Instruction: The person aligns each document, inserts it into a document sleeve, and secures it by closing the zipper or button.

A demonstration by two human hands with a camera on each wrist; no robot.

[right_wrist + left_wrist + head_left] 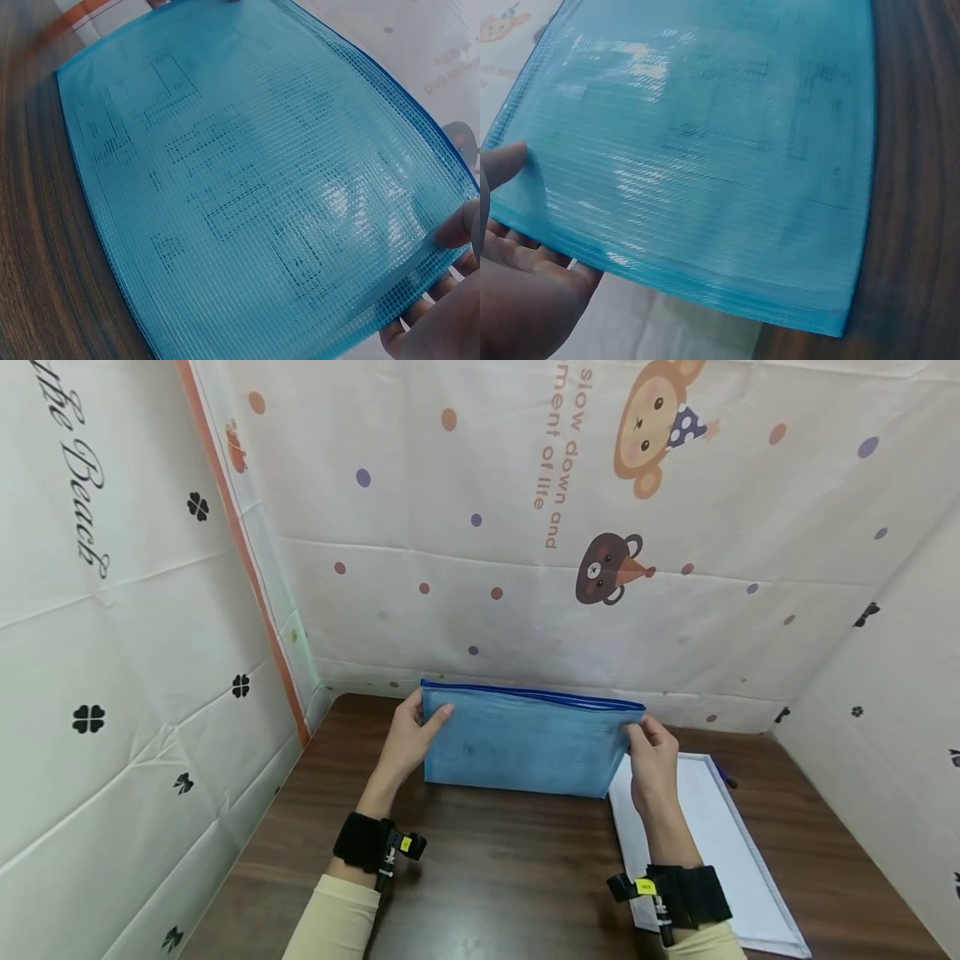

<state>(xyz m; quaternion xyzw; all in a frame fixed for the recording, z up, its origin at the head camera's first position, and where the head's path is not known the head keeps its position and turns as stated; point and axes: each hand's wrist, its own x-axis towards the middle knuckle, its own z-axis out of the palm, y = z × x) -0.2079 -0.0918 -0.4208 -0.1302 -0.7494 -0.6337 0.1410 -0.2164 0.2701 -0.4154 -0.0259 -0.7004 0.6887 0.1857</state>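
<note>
A blue mesh zip pouch point(525, 741) stands on its long lower edge on the dark wooden table point(495, 877), its zip edge up. My left hand point(411, 735) pinches its upper left corner, thumb on the near face. At the pouch's upper right corner my right hand point(651, 753) pinches it the same way. Through the mesh point(247, 187) faint printed sheets show inside. The left wrist view shows the pouch point(705, 150) close up with my thumb point(502, 163) on its edge.
A white sheet or folder point(720, 852) lies flat on the table at the right, under my right forearm. A dark pen point(726, 774) lies just beyond it. Printed cloth walls point(525, 527) close in the table at the back and both sides.
</note>
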